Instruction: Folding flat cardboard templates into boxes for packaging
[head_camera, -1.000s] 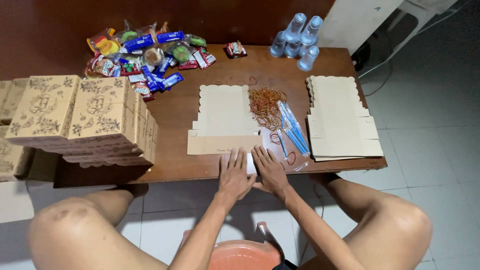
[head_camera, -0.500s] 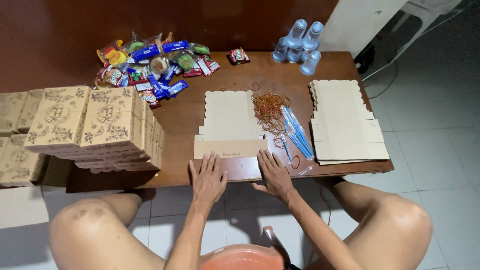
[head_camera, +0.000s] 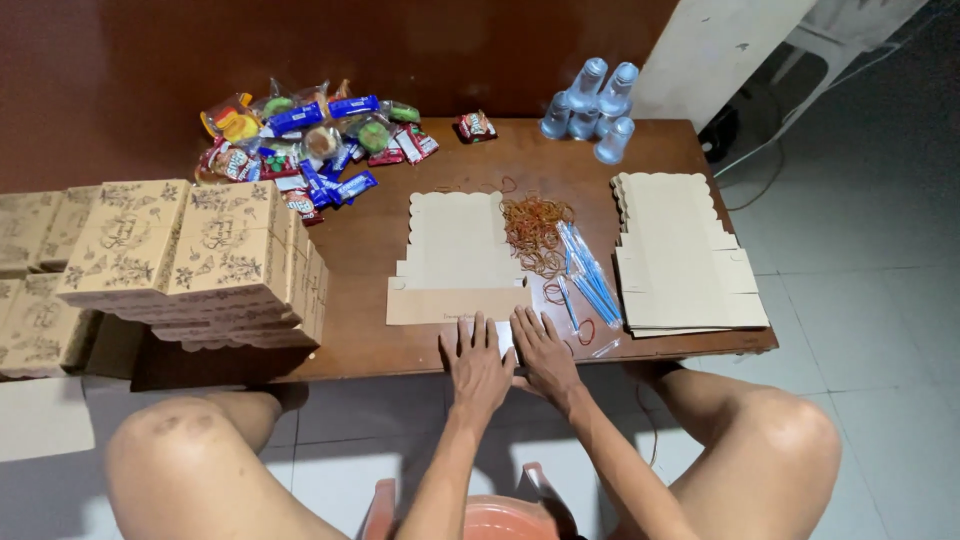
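Cardboard box blank under both flat hands: left hand, right hand, fingers spread

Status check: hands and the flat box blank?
Left hand and right hand flat, pressing the flat tan cardboard box blank at its near edge. Orange rubber bands alongside, apart.

Matt tan cardboard box blank, glossy plastic snack wrappers at upper left, smooth brown wooden table, clear plastic bottles
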